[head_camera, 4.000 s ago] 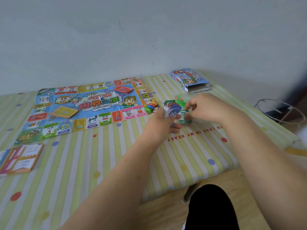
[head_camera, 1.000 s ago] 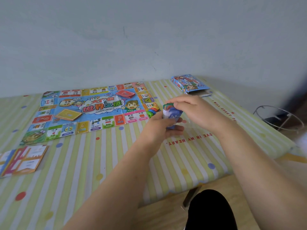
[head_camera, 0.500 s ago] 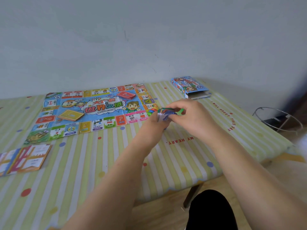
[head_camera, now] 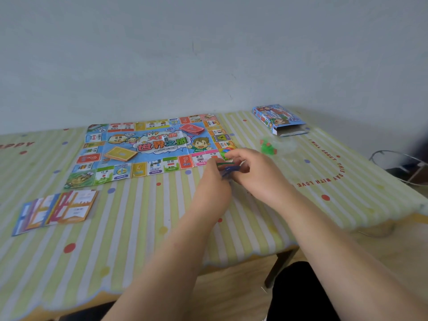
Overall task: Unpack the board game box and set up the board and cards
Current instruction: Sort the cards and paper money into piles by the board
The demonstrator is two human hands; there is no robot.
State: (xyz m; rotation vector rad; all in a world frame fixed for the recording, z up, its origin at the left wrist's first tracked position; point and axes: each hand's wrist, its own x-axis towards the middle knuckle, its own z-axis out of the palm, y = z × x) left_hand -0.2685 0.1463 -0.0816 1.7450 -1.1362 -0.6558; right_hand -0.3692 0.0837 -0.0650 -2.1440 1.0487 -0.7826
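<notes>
The board game box (head_camera: 279, 120) lies at the far right of the striped tablecloth (head_camera: 139, 228), its open end towards us and, as far as I can see from the head view, emptied. One board (head_camera: 148, 151) is spread flat to its left, well apart from it. Two decks sit on the board, a red deck (head_camera: 192, 129) and a yellow deck (head_camera: 120, 154), and a few coloured tokens (head_camera: 225, 152) sit at its near right corner. One fan of cards (head_camera: 58, 209) lies off to the left, too overlapped to count. Between box and board rests a green bundle (head_camera: 268, 147), apparently in clear wrap. The left hand (head_camera: 214, 181) curls round a thin stack of cards (head_camera: 228, 169) and the right hand (head_camera: 257, 172) pinches its upper edge, just above the cloth. I'd judge most is done: this stack and the green bundle are left to place.
</notes>
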